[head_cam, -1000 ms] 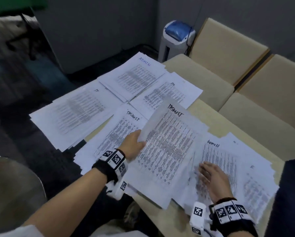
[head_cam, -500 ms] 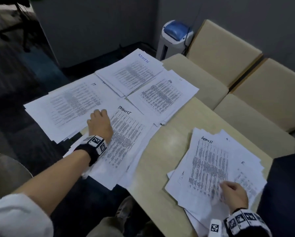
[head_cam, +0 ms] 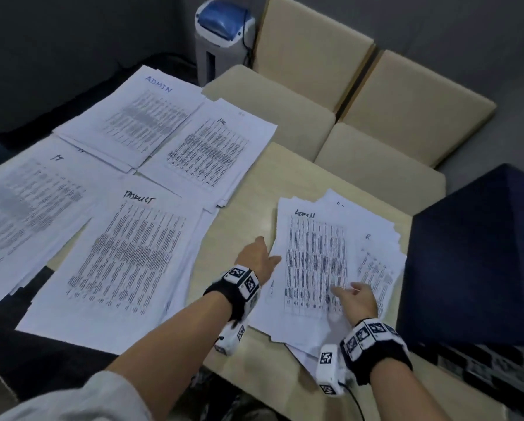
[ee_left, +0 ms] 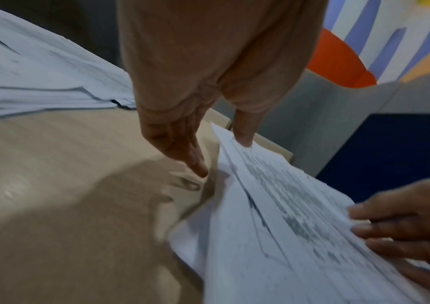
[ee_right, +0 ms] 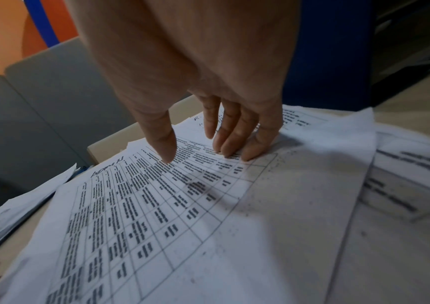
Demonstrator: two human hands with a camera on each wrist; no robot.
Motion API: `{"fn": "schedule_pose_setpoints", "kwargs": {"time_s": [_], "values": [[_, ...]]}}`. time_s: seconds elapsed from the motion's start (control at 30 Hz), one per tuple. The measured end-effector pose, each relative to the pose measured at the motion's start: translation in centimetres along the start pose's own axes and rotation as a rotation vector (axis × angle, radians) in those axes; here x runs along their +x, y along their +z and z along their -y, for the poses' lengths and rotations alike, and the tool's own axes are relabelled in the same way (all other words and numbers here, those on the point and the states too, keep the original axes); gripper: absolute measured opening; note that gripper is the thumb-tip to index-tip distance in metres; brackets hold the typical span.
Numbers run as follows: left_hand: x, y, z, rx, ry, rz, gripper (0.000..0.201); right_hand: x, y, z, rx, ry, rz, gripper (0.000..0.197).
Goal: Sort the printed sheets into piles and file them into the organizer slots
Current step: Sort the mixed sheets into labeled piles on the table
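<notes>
Head view: unsorted stack of printed sheets (head_cam: 330,268) lies fanned at lower right of the frame on the bench (head_cam: 242,220), its top sheet (head_cam: 312,256) headed "ADMIN" by hand. Right hand (head_cam: 356,302) rests on the lower part of that top sheet; in the right wrist view its fingers (ee_right: 232,144) are straight and slightly spread, tips pressing flat on the printed table. Left hand (head_cam: 256,258) sits at the stack's left edge; in the left wrist view its thumb (ee_left: 244,131) lies on the top sheet's edge while the fingers (ee_left: 182,148) reach down beside and under the paper, loosely extended, the edge between them. Whether they pinch it cannot be determined.

Four sorted piles occupy the left half of the frame: "TASKLIST" pile (head_cam: 127,256) at lower centre-left, "IT" pile (head_cam: 29,202) at far left, blue-lettered "ADMIN" pile (head_cam: 136,120) at upper left, and a fourth pile (head_cam: 209,150) just right of it, its heading unclear. Neighbouring piles overlap at their edges.

Beige seats (head_cam: 376,117) adjoin the bench at upper right; a dark blue block (head_cam: 479,253) stands at right.
</notes>
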State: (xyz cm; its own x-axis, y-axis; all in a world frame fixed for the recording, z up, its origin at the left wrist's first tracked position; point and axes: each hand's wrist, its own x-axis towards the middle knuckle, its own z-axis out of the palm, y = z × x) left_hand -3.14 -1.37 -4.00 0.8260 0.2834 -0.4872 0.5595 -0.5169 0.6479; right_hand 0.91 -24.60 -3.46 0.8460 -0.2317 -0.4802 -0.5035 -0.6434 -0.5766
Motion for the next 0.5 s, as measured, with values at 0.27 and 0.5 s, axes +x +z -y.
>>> {"fn": "schedule_pose_setpoints", "kwargs": {"time_s": [0.27,0.5], "values": [[0.3,0.7,-2.1,0.209,0.125,-0.127,0.017,-1.4,0.4,-3.1,0.107,0.081,0.149,0.017],[-0.2,-0.3,0.1,0.039,0.202,-0.051,0.048,-0.2,-2.5,-2.0,0.127,0.036,-0.008,0.058]]}}
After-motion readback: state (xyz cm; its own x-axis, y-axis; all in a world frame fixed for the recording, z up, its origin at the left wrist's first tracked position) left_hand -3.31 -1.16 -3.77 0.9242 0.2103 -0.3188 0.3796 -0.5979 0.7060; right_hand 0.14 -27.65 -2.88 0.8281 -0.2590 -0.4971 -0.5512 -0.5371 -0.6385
